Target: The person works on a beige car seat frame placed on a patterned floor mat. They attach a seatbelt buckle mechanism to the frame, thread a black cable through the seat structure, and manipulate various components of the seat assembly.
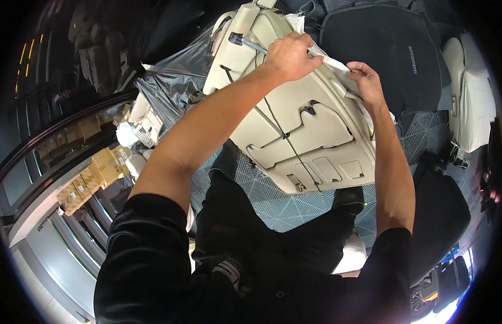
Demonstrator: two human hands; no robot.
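A beige car seat back (332, 127) stands tilted between my knees, its hard rear panel facing me. Black hooks, moulded slots and a dark cord (272, 116) run over that panel. A strip of off-white fabric (331, 63) lies loose along the panel's right edge. My left hand (289, 56) is closed over the upper part of this edge, its fingertips on the fabric. Lower along the same edge, my right hand (367, 85) pinches the fabric between thumb and fingers. Near my left hand a metal rod (253, 44) sits in a black bracket.
Black padded fabric (375, 48) lies beyond my right hand. Another light seat (473, 102) stands at the far right. Dark plastic sheeting (173, 81) hangs left of the seat back. Cardboard boxes (102, 167) sit at the left, and patterned grey flooring (262, 191) lies below.
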